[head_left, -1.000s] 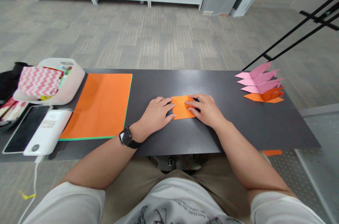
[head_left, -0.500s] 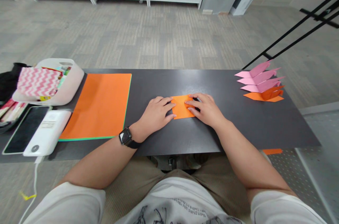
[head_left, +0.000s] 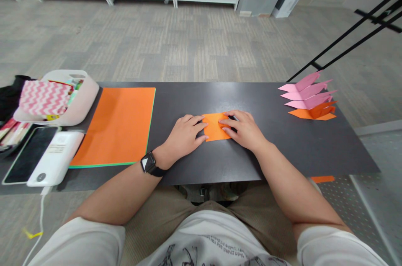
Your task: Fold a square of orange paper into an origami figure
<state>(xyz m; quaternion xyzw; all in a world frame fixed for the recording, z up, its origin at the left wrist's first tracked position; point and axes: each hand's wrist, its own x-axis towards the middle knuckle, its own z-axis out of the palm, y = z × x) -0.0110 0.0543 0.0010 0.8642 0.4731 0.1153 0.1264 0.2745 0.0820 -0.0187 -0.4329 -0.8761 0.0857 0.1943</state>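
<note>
A small folded square of orange paper (head_left: 214, 127) lies flat on the dark table, between my two hands. My left hand (head_left: 185, 135) rests at its left edge, fingers stretched and apart, with the fingertips touching the paper's border. From the right, my right hand (head_left: 246, 130) reaches over the paper; its spread fingertips lie on the surface and cover the right part. A dark gap shows between the fingers of that hand. Folded paper cranes, several pink (head_left: 307, 92) and an orange one (head_left: 314, 112), stand in a row at the table's far right.
Large orange sheets (head_left: 116, 125) with a green edge beneath lie left of my hands. Farther left are a white basket (head_left: 89, 98) with packets, a phone (head_left: 31, 153) and a white power bank (head_left: 56, 159) with a cable. An orange scrap (head_left: 323, 179) shows below the right front edge.
</note>
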